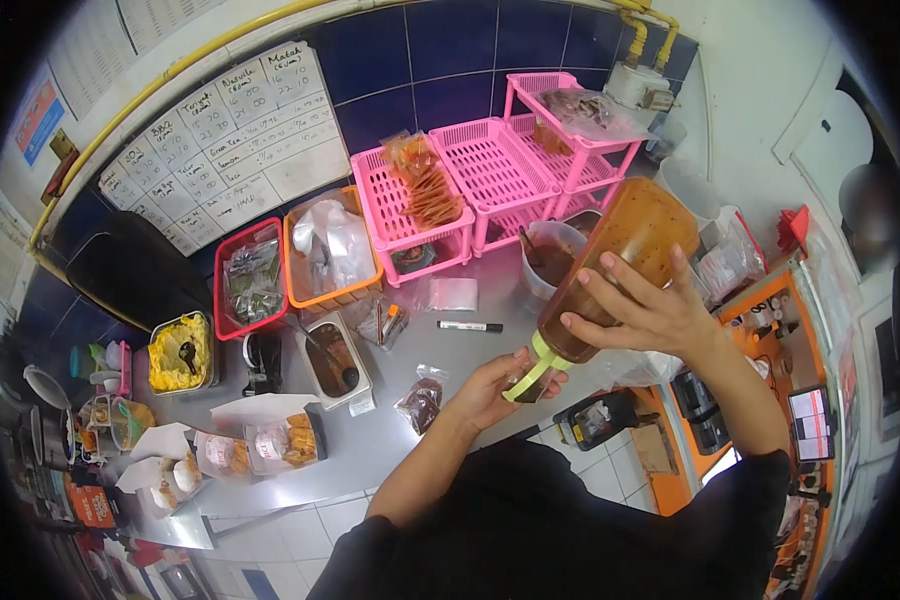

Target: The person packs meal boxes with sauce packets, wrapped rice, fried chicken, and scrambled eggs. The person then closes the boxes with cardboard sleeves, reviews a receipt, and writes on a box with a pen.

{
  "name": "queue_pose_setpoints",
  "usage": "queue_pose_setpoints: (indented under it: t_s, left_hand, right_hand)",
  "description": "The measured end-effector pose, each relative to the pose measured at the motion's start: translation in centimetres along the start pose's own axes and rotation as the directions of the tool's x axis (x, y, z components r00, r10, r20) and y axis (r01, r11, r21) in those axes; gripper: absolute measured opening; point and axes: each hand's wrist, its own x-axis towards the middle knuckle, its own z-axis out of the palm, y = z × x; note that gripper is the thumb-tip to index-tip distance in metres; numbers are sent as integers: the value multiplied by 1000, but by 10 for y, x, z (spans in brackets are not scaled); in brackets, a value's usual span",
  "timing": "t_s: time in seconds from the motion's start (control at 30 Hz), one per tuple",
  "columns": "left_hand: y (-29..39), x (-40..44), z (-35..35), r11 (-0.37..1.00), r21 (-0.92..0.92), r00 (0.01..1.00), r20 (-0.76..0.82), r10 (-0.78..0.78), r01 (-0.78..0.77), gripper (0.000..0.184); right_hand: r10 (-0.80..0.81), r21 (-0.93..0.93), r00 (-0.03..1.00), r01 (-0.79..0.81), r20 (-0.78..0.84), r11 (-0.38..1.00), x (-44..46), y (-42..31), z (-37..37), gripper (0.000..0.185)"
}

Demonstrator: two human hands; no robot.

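Note:
My right hand (650, 310) is wrapped around a large clear bottle of brown sauce (630, 235), tilted with its mouth down and to the left. A light green collar (545, 352) sits at the bottle's mouth, with a small dark, green-edged spout piece below it. My left hand (495, 385) closes around that spout piece, its fingers partly hiding it. Just behind the bottle stands a clear tub of dark sauce (550, 262) with a utensil in it. A small bag of dark sauce (422, 398) lies on the steel counter (400, 350) left of my left hand.
Pink racks (490, 175) stand at the back, one holding orange sachets (425, 185). Left of them are an orange basket (340, 295), a red basket (248, 325), a metal sauce pan (335, 360) and a yellow-filled tray (180, 355). Boxed food (290, 440) sits near the front edge. A marker (470, 326) lies mid-counter.

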Motion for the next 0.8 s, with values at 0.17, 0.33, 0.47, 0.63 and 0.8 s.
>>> queue_pose_setpoints:
  t_s: [0.17, 0.33, 0.47, 0.63, 0.8]
  left_hand:
    - [-2, 5, -4, 1000, -14, 1000, 5, 1, -1, 55]
    - [-3, 6, -5, 1000, -14, 1000, 25, 6, -5, 56]
    - [-5, 4, -7, 1000, 7, 999, -40, -12, 12, 57]
    - [-17, -13, -21, 999, -44, 967, -256, 8, -19, 53]
    - [-27, -51, -35, 989, -9, 916, -378, 132, -146, 44]
  right_hand:
    - [-29, -30, 1000, 30, 11, 999, 0, 0, -1, 47]
    - [-14, -56, 1000, 14, 9, 998, -4, -3, 2, 47]
    - [2, -39, 1000, -2, 21, 999, -11, -11, 5, 48]
    - [127, 164, 992, -127, 8, 978, -37, -39, 26, 53]
    - [444, 443, 883, -461, 149, 768, -66, -111, 38, 68]
